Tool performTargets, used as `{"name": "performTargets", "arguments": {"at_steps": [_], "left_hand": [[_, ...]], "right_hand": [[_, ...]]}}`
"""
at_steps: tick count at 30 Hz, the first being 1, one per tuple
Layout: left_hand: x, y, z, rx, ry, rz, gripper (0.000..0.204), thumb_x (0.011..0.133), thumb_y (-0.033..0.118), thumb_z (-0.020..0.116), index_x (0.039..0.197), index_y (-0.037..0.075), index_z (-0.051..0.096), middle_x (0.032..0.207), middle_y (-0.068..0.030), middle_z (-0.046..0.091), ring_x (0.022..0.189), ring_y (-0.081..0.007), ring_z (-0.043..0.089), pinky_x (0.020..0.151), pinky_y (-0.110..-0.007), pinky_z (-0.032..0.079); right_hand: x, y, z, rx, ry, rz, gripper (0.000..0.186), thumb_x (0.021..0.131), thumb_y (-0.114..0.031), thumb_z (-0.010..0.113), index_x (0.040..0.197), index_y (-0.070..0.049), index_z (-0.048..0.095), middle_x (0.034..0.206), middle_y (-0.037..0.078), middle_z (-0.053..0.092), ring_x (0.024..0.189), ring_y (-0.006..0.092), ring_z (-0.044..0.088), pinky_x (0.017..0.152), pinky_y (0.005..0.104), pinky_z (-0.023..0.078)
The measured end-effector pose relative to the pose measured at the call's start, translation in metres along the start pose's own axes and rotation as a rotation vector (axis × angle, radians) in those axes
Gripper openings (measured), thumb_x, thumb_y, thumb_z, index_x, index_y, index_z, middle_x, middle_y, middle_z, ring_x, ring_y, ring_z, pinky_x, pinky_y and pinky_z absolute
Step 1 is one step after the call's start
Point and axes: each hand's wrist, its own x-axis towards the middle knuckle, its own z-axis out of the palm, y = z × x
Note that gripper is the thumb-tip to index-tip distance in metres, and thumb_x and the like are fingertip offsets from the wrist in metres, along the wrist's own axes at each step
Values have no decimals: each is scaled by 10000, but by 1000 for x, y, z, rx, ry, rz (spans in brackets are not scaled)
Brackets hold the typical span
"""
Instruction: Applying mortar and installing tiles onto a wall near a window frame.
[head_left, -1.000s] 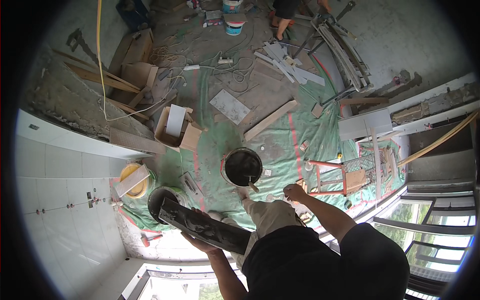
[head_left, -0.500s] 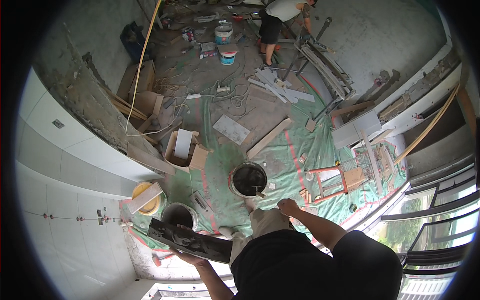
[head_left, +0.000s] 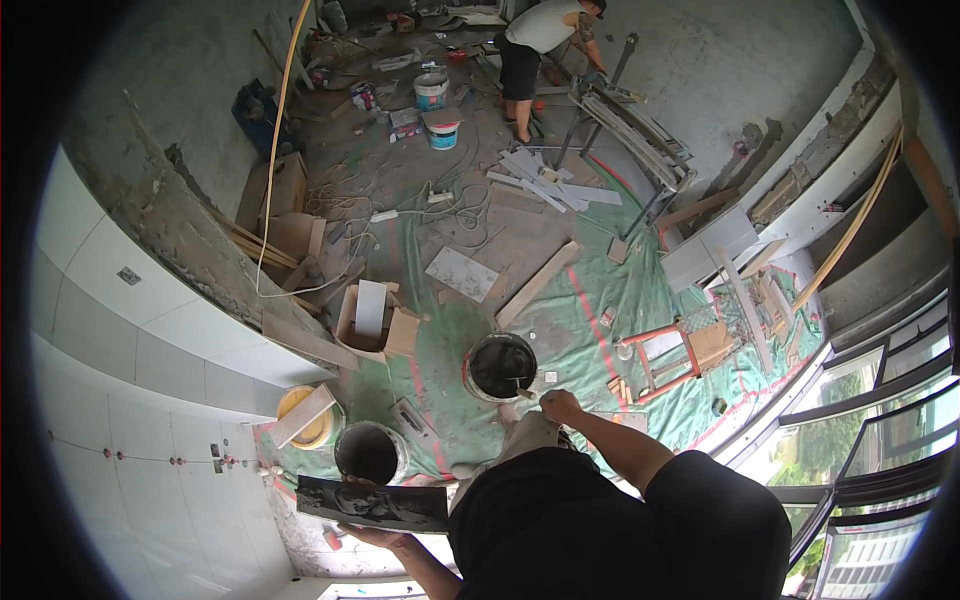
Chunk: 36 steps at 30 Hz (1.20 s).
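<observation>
My left hand supports a long dark panel smeared with grey paste, held crosswise low in the view beside my body. A grey bucket stands just beyond it. My right hand, its fingers curled, is just right of a trowel's pale handle at a bucket of dark mix; whether it touches the handle or holds anything I cannot make out. A yellow bucket with a board across it stands at the left.
A co-worker bends beside a metal rack. Loose cables, an open box, white offcuts and an orange-framed piece lie on green sheeting. White tiled wall is left, windows right.
My right hand has moved left, closer to the trowel handle. The panel in my left hand has swung nearer level. The view has shifted, showing more of the co-worker.
</observation>
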Motion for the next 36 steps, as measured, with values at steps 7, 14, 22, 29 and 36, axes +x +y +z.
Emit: {"name": "performTargets", "arguments": {"at_steps": [7, 14, 22, 29, 36], "left_hand": [[6, -3, -2, 152, -76, 78, 990, 1014, 627, 691, 1743, 39, 369, 1725, -173, 496, 1583, -358, 489, 1356, -571, 362], [0, -16, -2, 24, -120, 35, 942, 1036, 589, 680, 1733, 25, 388, 1726, -187, 499, 1585, -378, 483, 1355, -584, 362], [-5, -25, -5, 110, -93, 120, 1005, 1052, 589, 685, 1758, -18, 306, 1728, -243, 489, 1589, -402, 477, 1368, -569, 350], [0, -30, 1, 126, -119, 110, 961, 1057, 586, 690, 1733, -15, 367, 1733, -221, 493, 1589, -376, 479, 1364, -568, 352], [5, -34, 4, 184, -70, 125, 904, 1076, 615, 589, 1718, 4, 410, 1721, -210, 503, 1569, -401, 499, 1353, -578, 365]], "right_hand": [[15, 7, -4, 232, -9, 114, 370, 942, -426, 660, 913, -108, 848, 906, 118, 835, 891, 332, 810, 854, 481, 634], [34, 14, -5, -81, -45, -119, 386, 956, -434, 647, 916, -107, 848, 924, 111, 841, 907, 346, 810, 855, 494, 630], [52, 19, -4, -57, -70, -43, 404, 944, -466, 647, 904, -119, 851, 960, 137, 842, 939, 360, 809, 873, 501, 630], [67, 35, 15, -20, -262, -78, 633, 986, -703, 717, 1157, -112, 865, 1070, 116, 848, 970, 325, 808, 900, 455, 630], [46, 14, -6, 369, -371, 18, 785, 958, -751, 783, 1389, -96, 809, 1076, 96, 813, 948, 210, 756, 861, 392, 598]]}}
